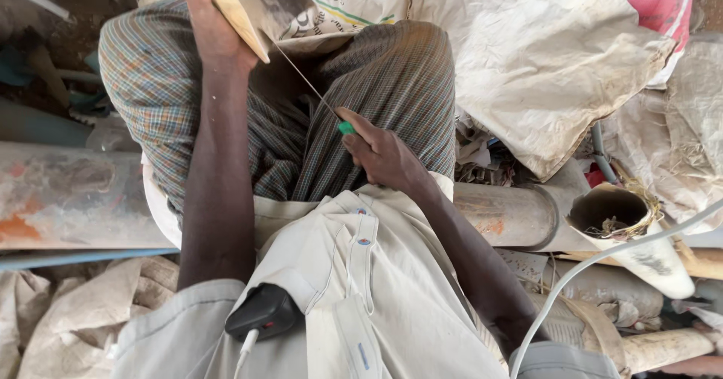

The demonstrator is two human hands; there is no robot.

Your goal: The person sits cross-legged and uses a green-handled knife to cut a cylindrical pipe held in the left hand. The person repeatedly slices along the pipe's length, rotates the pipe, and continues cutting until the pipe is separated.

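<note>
The person sits on a long grey pipe point(68, 191) with rust-orange patches, knees spread under a checked cloth wrap point(392, 85). The left hand point(215, 29) is raised near the top edge of the view, closed around the lower edge of a flat tan piece point(252, 2) that looks like folded card or sacking, its upper face dusty grey; the fingers are hidden behind it, the palm pressed to its side. The right hand point(380, 153) sits lower, over the lap, clenched in a fist on the green handle point(346, 128) of a thin metal needle point(301, 81). The needle runs up and to the left from the fist and meets the tan piece at its lower corner.

Behind the knees lies a white sack point(343, 2) printed in green and yellow, partly covered by the tan piece. To the right a big crumpled off-white sack point(542, 62) spreads toward the right edge, with a red-printed patch point(663, 10) at its upper corner. Below it an open-mouthed cardboard tube point(614, 213) lies on its side against the pipe. A black device point(263, 311) with a white cable is clipped to the pale shirt point(376, 296).
</note>
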